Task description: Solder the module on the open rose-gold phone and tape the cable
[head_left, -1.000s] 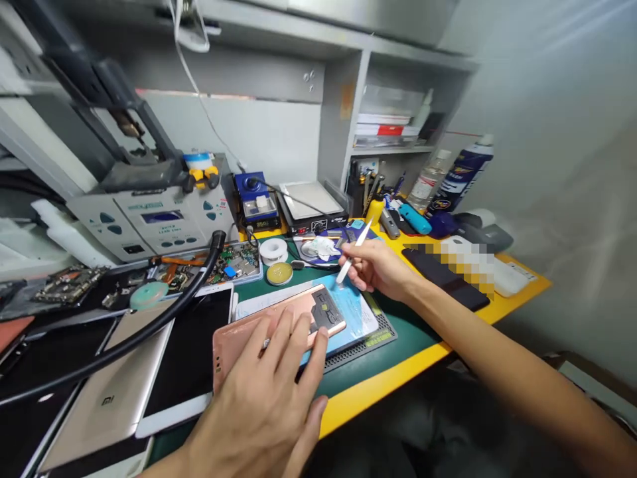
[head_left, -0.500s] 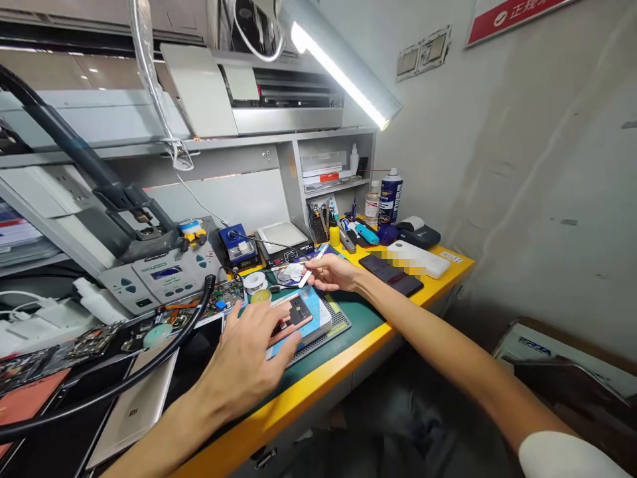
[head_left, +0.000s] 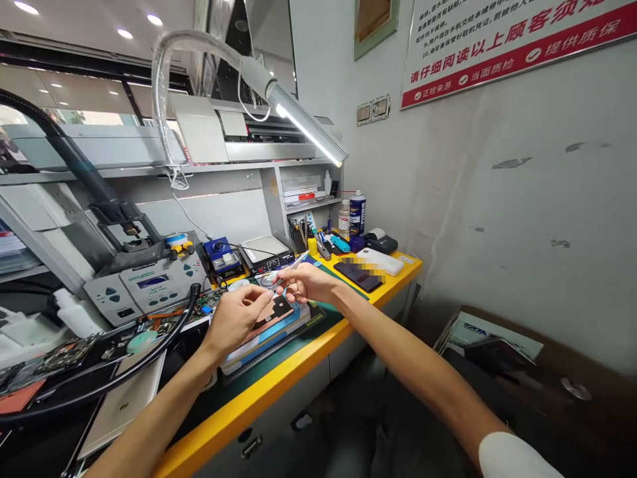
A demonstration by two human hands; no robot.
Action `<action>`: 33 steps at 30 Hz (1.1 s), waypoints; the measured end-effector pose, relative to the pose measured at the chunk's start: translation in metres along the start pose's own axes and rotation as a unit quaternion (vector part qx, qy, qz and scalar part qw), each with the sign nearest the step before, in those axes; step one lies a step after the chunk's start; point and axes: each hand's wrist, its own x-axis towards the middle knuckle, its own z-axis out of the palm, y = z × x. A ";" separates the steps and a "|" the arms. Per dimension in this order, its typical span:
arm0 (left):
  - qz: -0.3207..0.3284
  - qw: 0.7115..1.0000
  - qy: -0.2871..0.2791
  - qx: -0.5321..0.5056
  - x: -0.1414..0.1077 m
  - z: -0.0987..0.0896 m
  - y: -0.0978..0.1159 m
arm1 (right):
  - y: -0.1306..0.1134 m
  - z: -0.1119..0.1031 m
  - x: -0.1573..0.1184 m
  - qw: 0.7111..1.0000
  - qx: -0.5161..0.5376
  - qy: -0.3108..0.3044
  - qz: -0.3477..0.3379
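Observation:
My right hand (head_left: pixel 313 281) is closed around a slim, light-coloured hand tool (head_left: pixel 300 259), whose upper end sticks up past the fingers. Close beside it, my left hand (head_left: pixel 233 320) has thumb and fingers pinched together near the tool's lower end. Whatever sits in that pinch is too small to make out. Under both hands lies an opened phone (head_left: pixel 279 308) with a rose-gold frame and dark insides, partly hidden by the left hand. The phone rests on a blue and white box (head_left: pixel 297 320) on the green mat (head_left: pixel 326 312).
Left of the hands stands a grey soldering station (head_left: pixel 149 285), with a black hose (head_left: pixel 172 352) curving across the bench. A dark phone (head_left: pixel 355 273) and a white phone (head_left: pixel 383 261) lie to the right. Above hangs a lit lamp (head_left: pixel 308 123). The yellow bench edge (head_left: pixel 279 392) runs in front.
My left hand has lifted off the phone and closed into a pinch next to my right hand. The tool has turned in the right hand. The camera view has tilted up and right.

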 end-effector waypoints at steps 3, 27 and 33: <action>-0.016 0.999 0.011 -0.042 0.002 -0.003 0.003 | -0.009 0.008 -0.008 1.000 -0.009 0.029 0.001; -0.045 0.994 0.090 -0.047 0.005 -0.036 0.001 | -0.066 0.014 0.051 0.981 -0.167 0.098 -0.027; -0.052 0.993 0.030 0.105 -0.002 -0.049 -0.002 | -0.050 -0.006 0.064 0.957 -0.262 -0.078 0.092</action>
